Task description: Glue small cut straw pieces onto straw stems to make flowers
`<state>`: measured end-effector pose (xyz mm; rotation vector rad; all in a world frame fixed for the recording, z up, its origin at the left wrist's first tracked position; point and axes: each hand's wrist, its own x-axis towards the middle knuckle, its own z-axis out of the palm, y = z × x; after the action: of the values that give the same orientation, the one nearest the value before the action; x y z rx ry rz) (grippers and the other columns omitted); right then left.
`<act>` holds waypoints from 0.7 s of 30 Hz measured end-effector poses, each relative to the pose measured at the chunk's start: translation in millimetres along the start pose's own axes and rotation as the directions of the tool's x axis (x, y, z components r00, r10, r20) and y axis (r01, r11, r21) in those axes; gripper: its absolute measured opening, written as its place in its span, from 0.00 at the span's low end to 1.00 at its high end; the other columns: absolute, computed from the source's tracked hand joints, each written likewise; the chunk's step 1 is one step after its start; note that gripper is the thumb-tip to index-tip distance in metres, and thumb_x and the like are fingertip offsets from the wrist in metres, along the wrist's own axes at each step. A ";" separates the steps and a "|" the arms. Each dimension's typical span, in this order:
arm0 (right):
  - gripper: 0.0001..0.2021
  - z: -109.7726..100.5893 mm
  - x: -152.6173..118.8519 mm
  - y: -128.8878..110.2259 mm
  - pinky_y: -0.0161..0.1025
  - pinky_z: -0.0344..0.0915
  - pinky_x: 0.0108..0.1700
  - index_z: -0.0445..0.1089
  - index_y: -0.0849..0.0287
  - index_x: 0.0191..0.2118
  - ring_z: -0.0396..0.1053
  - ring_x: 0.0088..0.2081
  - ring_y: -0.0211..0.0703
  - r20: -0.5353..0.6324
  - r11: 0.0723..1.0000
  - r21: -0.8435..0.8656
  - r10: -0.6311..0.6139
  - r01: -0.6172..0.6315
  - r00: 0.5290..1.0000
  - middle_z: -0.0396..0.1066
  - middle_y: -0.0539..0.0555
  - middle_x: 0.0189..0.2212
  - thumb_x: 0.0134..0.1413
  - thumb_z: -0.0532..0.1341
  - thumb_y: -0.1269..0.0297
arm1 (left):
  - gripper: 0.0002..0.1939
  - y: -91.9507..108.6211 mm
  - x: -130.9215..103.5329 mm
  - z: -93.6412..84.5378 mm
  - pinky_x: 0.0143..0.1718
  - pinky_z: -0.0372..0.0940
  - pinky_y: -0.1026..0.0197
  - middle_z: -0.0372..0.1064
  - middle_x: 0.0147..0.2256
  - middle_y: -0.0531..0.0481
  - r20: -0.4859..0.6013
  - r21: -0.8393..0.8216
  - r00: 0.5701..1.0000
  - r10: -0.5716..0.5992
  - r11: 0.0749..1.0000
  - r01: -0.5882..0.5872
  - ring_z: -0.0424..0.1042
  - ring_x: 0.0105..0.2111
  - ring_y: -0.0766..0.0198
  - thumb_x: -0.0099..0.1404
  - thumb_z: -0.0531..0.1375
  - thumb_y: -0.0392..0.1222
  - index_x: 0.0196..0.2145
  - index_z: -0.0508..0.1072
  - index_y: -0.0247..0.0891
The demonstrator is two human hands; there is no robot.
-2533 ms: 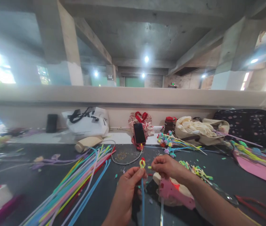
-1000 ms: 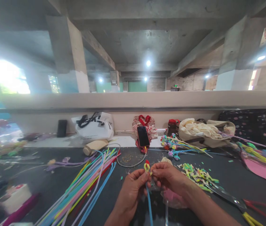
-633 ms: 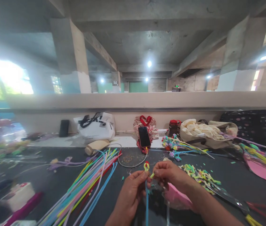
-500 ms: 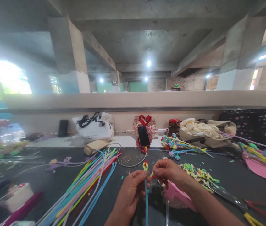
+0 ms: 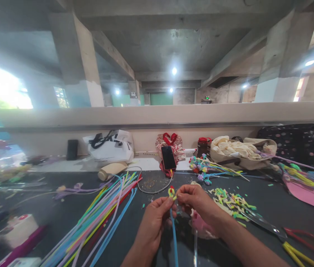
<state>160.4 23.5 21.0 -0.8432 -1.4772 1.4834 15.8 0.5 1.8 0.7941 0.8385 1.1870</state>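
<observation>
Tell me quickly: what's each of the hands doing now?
Left hand: closed, holding the blue stem below its yellow loop.
Right hand: closed, seemingly pinching a yellow bit beside the loop.

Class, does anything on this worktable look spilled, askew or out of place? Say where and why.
Yes: short, colourful pieces lie strewn in a loose heap right of the right hand, with strays around it. They look spilled because they point every way, unlike the long stems bunched on the left.
</observation>
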 end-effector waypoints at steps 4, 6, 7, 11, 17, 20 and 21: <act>0.10 -2.8 -1.4 -2.7 0.28 0.48 0.18 0.64 0.63 0.23 0.57 0.17 0.28 0.046 0.993 0.087 0.074 -0.078 0.996 0.64 0.46 0.17 0.39 0.63 0.62 | 0.12 1.5 -1.8 2.3 0.16 0.51 0.72 0.64 0.17 0.55 0.026 0.030 0.999 0.020 0.999 -0.021 0.58 0.14 0.76 0.48 0.63 0.45 0.23 0.68 0.32; 0.12 -3.9 -1.9 -3.4 0.27 0.48 0.18 0.64 0.63 0.24 0.59 0.17 0.28 0.077 0.987 0.113 0.108 -0.117 0.991 0.65 0.47 0.18 0.37 0.64 0.60 | 0.13 2.4 -2.8 3.7 0.15 0.50 0.72 0.64 0.16 0.55 0.048 0.042 0.999 0.016 0.999 -0.018 0.58 0.14 0.76 0.48 0.63 0.46 0.22 0.68 0.32; 0.13 -4.2 -2.1 -3.4 0.27 0.48 0.17 0.64 0.63 0.24 0.59 0.17 0.28 0.094 0.985 0.114 0.120 -0.130 0.988 0.65 0.47 0.18 0.36 0.65 0.59 | 0.13 2.6 -3.2 4.4 0.15 0.50 0.72 0.63 0.16 0.55 0.059 0.048 0.998 0.014 0.999 -0.017 0.58 0.14 0.76 0.48 0.63 0.46 0.22 0.68 0.33; 0.15 -6.9 -1.0 -6.1 0.27 0.49 0.16 0.65 0.64 0.24 0.60 0.15 0.29 0.128 0.987 0.065 0.136 -0.145 0.983 0.66 0.48 0.18 0.35 0.65 0.56 | 0.15 1.8 -4.3 6.5 0.14 0.50 0.71 0.61 0.14 0.56 0.066 0.097 0.998 0.008 0.995 -0.014 0.57 0.12 0.75 0.47 0.63 0.48 0.20 0.66 0.33; 0.10 -39.6 -13.9 -38.3 0.28 0.49 0.16 0.69 0.64 0.26 0.62 0.18 0.31 -0.091 0.987 -0.158 0.001 -0.016 0.996 0.68 0.49 0.19 0.43 0.61 0.60 | 0.12 5.5 -8.1 9.1 0.14 0.50 0.73 0.62 0.15 0.57 0.056 0.045 0.997 -0.046 0.998 0.043 0.57 0.13 0.77 0.46 0.64 0.44 0.20 0.67 0.34; 0.11 -62.5 -41.3 -44.6 0.29 0.50 0.17 0.68 0.62 0.26 0.62 0.19 0.33 -0.198 0.923 -0.383 -0.044 -0.036 0.979 0.68 0.49 0.20 0.46 0.57 0.58 | 0.11 5.5 -11.2 13.3 0.14 0.53 0.72 0.66 0.19 0.53 0.094 0.023 0.989 -0.113 0.993 0.112 0.61 0.15 0.74 0.46 0.64 0.43 0.20 0.68 0.33; 0.11 -67.6 -52.2 -41.9 0.30 0.49 0.17 0.68 0.61 0.24 0.62 0.19 0.34 -0.202 0.880 -0.463 0.009 -0.104 0.979 0.67 0.49 0.19 0.45 0.57 0.58 | 0.11 4.6 -12.3 15.4 0.14 0.53 0.72 0.68 0.20 0.51 0.108 0.024 0.986 -0.130 0.991 0.128 0.63 0.16 0.73 0.47 0.64 0.43 0.21 0.68 0.34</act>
<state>247.5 1.2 52.2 -1.2950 -1.7011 1.0485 25.3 -12.0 14.7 0.7991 0.7986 1.0139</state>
